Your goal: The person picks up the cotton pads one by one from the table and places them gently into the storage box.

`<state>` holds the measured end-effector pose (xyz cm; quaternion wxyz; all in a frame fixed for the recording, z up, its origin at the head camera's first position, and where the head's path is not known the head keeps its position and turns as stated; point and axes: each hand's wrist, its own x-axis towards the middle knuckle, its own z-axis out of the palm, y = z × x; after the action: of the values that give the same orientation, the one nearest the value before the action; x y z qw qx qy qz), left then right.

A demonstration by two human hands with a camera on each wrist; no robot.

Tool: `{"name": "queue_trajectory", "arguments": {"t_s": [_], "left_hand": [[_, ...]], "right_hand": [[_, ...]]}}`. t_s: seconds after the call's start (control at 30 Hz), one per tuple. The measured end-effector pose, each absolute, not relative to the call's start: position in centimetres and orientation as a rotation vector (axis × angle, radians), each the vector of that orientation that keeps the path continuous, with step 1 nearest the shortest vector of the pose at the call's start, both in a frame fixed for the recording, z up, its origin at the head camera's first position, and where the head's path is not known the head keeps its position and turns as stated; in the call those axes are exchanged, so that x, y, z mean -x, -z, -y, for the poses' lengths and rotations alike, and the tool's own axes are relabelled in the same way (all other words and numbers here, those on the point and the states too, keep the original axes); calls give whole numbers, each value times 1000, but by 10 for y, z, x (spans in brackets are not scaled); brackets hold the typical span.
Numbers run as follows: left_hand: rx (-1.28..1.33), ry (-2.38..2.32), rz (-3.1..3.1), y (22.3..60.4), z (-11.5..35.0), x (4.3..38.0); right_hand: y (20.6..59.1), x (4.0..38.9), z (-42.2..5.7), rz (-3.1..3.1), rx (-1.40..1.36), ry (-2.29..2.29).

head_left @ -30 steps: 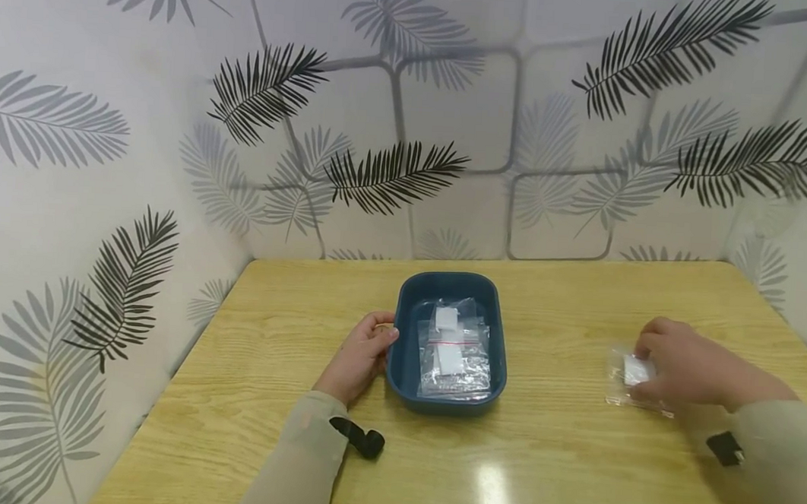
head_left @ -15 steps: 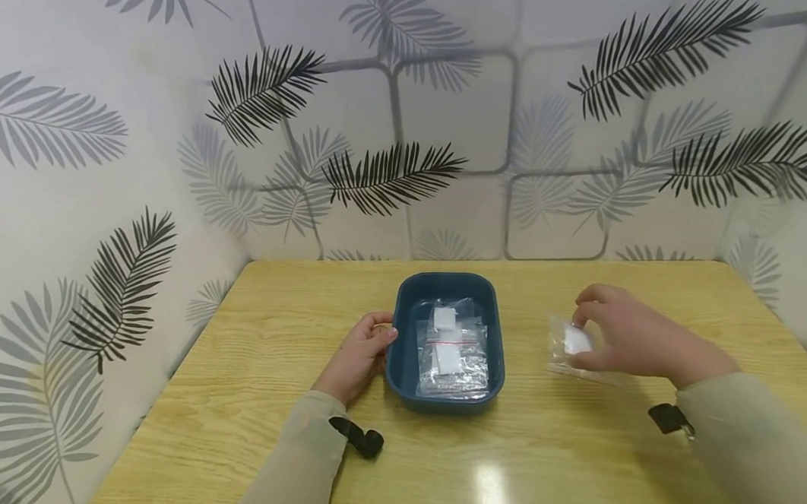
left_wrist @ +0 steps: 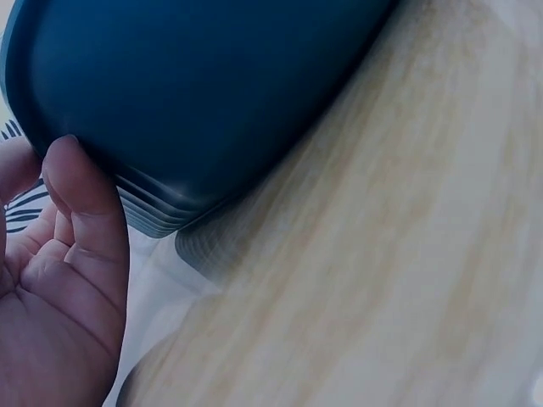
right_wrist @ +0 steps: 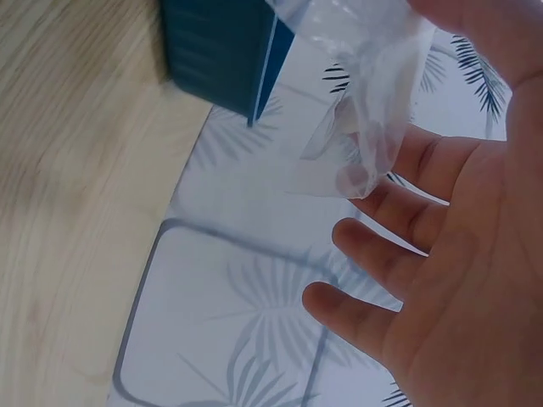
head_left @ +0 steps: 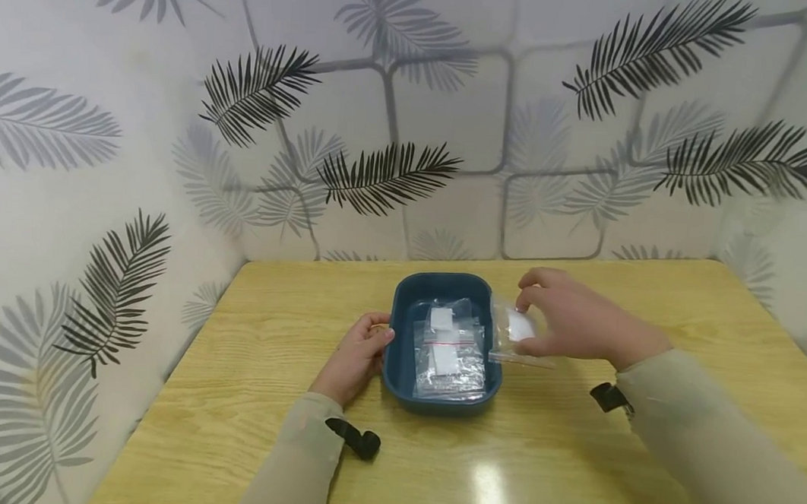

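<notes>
A dark blue plastic bin [head_left: 436, 407] stands on the table, its left rim held by my left hand [head_left: 357, 352]. In the left wrist view the thumb [left_wrist: 81, 182] lies against the bin's rim [left_wrist: 93, 157]. Several clear zip bags [head_left: 462, 373] lie inside the bin, with white pieces showing through. My right hand [head_left: 581, 322] pinches another clear zip bag [head_left: 502, 333] with a white piece in it, and this bag overlaps the bin's right rim in the head view. In the right wrist view the bag [right_wrist: 373, 93] hangs from thumb and forefinger, the other fingers spread.
The wooden table [head_left: 277, 306] runs back to a wall [head_left: 447, 208] with a feather pattern. Another patterned wall [head_left: 53, 264] stands close along the left side. A black strap [head_left: 353, 437] sticks out at the left cuff, another black strap [head_left: 608, 397] at the right.
My right hand has carried the pinched zip bag leftward, from the right part of the table to the bin's right rim. The left hand and the bin have stayed in place.
</notes>
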<state>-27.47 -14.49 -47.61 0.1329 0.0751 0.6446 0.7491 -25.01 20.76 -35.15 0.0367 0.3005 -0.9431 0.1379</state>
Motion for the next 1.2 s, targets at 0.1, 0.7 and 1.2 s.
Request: {"name": "queue_trajectory", "arguments": {"t_s": [0.1, 0.7, 1.2], "left_hand": [[-215, -2173, -1877, 475, 144, 275], [-210, -2189, -1849, 475, 142, 274], [-193, -2193, -1815, 473, 143, 273]], "right_hand": [[348, 251, -200, 2904, -925, -418], [348, 277, -147, 2856, -963, -286], [352, 286, -129, 2934, -921, -211]]}}
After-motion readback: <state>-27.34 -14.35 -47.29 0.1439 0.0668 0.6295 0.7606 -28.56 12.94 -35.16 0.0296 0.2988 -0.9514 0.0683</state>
